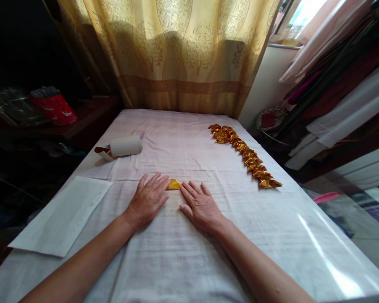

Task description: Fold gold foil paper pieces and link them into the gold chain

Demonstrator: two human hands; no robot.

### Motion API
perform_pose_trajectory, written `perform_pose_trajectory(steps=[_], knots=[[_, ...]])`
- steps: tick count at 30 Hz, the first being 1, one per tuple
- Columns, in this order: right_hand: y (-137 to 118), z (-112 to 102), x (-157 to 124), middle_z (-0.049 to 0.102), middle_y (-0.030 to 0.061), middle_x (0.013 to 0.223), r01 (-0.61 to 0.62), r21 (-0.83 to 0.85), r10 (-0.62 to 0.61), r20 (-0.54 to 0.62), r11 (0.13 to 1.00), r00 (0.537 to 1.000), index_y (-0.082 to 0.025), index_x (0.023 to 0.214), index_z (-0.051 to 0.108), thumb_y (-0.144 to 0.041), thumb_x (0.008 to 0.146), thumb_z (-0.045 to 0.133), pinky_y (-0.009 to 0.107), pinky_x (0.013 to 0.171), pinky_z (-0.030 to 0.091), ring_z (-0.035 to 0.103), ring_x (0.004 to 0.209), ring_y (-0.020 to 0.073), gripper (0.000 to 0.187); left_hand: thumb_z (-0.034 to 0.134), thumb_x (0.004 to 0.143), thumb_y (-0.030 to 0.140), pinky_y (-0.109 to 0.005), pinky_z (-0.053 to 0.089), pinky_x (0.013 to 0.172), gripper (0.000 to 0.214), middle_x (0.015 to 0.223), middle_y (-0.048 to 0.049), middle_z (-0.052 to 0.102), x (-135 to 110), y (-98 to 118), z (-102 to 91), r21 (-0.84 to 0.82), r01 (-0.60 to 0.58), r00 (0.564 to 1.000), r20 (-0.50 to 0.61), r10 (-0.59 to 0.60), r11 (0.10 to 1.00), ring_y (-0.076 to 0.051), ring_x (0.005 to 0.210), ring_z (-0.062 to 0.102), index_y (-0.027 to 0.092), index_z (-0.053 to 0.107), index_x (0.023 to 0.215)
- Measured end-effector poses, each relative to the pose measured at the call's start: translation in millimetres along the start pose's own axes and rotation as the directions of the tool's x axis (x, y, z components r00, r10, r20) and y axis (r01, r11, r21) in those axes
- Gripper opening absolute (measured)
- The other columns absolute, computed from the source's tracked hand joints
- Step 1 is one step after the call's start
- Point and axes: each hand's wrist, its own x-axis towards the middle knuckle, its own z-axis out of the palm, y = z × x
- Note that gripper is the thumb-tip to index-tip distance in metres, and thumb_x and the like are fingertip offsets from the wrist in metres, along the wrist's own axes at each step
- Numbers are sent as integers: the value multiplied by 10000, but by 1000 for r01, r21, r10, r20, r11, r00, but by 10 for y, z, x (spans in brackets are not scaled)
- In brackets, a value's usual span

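A small folded piece of gold foil paper (174, 184) lies flat on the cloth-covered table (164, 261), its middle showing between my two hands. My left hand (149, 200) rests palm down with the fingers stretched out, their tips at the paper's left end. On the other side, my right hand (200, 205) also lies flat, fingers spread, with the index fingertip at the right end. How far the paper reaches beneath the fingers is hidden. A row of folded gold foil pieces (244, 153) runs along the table's right side.
At the left lies a white paper sheet (63, 214), with a partly unrolled roll of paper (125, 146) behind it. A red patterned container (55, 108) stands on a dark side shelf. Yellow curtains (189, 54) hang behind the table; clothes (344, 101) hang at the right.
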Motion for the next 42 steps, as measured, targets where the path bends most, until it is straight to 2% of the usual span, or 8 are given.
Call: perform_pose_trajectory(steps=[4,12,17,23,27,34,39,42], knots=[[-9,-11,2,338,90,1584,-15,7,14,21,1000,1000,-187,1512,390,-485,1011,410,567,1208,178,278,1483,278,583,328,1007,488,-512,65,1221,595,1548,-102,431,100,195,70,29,31,983,182,-35,999,-263,1472,313,174,385,1509],[-16,-15,-4,336,87,1586,-34,24,33,19,999,999,-193,1509,398,-468,1005,431,571,1207,162,275,1483,283,575,298,999,528,-565,46,1205,628,1583,-60,362,-57,-116,-43,101,81,943,315,-109,992,-296,1501,236,202,339,1535],[-29,-23,-12,344,103,1580,-38,17,38,4,999,999,-188,1498,418,-427,998,457,564,1202,180,300,1472,285,556,315,1000,530,-573,26,1204,595,1557,-54,412,-126,-161,-98,137,63,954,283,-100,989,-294,1487,275,219,415,1497],[-36,-12,-8,374,103,1568,-35,-4,35,-19,999,999,-173,1487,432,-417,994,468,564,1196,202,321,1462,288,551,337,1000,521,-544,40,1217,610,1566,-80,401,-102,-53,-39,110,35,981,184,-55,993,-276,1483,288,197,375,1516],[-41,7,-25,406,93,1555,-39,1,39,-45,999,998,-177,1476,445,-392,992,469,555,1193,205,344,1449,287,529,370,1000,495,-579,83,1208,548,1543,-73,444,-50,-7,-11,88,30,985,166,-44,996,-291,1467,317,225,453,1470],[-16,20,-13,558,109,1439,-55,0,54,-189,998,980,-186,1314,594,-320,964,515,522,1158,250,451,1360,286,383,493,977,387,-615,158,1181,414,1479,-90,527,7,-15,-23,72,11,995,102,-19,997,-325,1428,374,239,584,1353],[-25,-63,158,686,86,1212,-88,8,88,-196,996,977,-219,1196,673,-244,934,571,373,953,448,605,1088,246,283,578,942,305,-545,302,1126,255,1249,-69,681,131,-45,-51,8,34,998,44,-34,999,-285,1229,551,253,691,1164],[-20,-69,251,709,67,1033,-141,17,142,-176,990,974,-243,1086,724,-257,942,573,310,837,474,627,952,217,208,616,919,307,-452,433,1001,193,1115,-50,704,213,-86,-76,-72,58,997,62,-53,996,-248,1073,602,263,730,1068]])
